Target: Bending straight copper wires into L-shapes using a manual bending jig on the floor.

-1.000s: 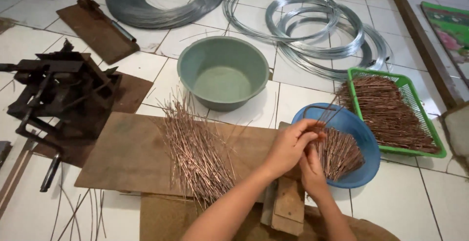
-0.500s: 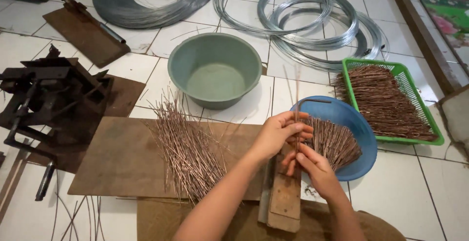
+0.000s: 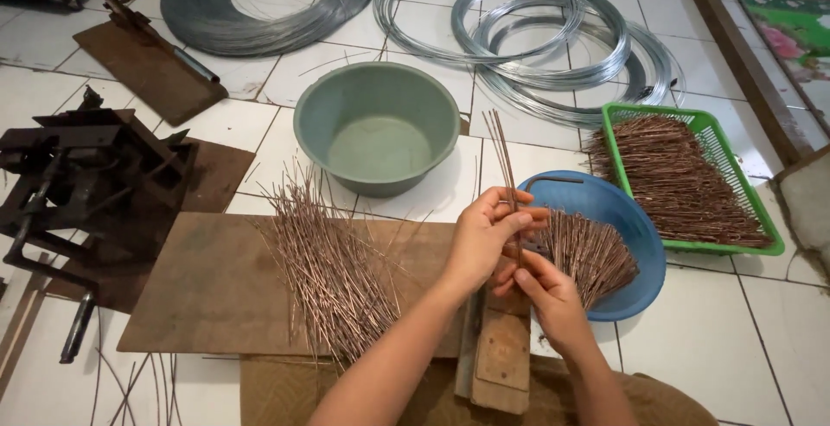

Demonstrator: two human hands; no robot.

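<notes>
Copper rods (image 3: 500,154): now sticking up out of the blue bowl (image 3: 635,219), a second ago they were lying in it.
Left hand (image 3: 484,236): pinching the small bunch.
Right hand (image 3: 546,295): steadying its lower end, fingers closed on it.
Wood block (image 3: 497,352): sitting right under both hands.

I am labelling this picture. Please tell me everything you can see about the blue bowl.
The blue bowl is round, shallow and looks like plastic. It sits upright on the white tiled floor, beside the green basket. A fanned bundle of short copper-coloured rods lies inside it, and one bent rod rests near its far rim. The right hand hovers over its near edge; contact cannot be told.
</notes>
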